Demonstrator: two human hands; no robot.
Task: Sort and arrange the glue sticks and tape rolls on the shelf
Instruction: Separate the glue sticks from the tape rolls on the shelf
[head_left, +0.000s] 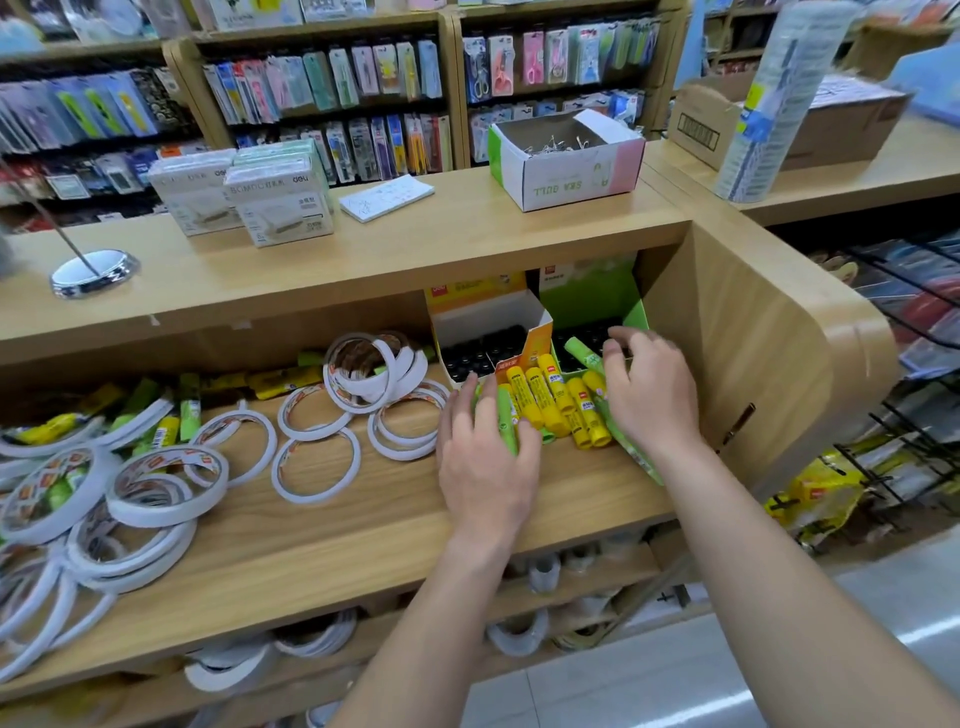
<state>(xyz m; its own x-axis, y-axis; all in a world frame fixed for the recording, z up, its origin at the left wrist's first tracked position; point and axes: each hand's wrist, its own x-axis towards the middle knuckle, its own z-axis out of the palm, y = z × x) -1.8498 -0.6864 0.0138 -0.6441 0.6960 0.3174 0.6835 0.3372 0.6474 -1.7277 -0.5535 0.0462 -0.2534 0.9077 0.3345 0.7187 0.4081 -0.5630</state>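
Note:
A loose heap of yellow glue sticks (550, 402) and green glue sticks (506, 426) lies on the wooden shelf (363, 519), in front of a yellow display box (488, 332) and a green display box (592, 306), both holding black-capped sticks. My left hand (485, 457) rests on the heap's left side, fingers over a green stick. My right hand (649, 389) touches the heap's right side with relaxed, bent fingers, beside a green stick (584, 356) leaning on the green box. White tape rolls (358, 400) lie scattered left of the heap. More glue sticks (187, 410) lie farther left.
On the counter above stand white boxes (249, 192), a notepad (387, 197), an open carton (566, 161) and a chrome stand base (93, 270). The wooden side panel (737, 374) closes the shelf on the right. More tape rolls (311, 639) fill the shelf below.

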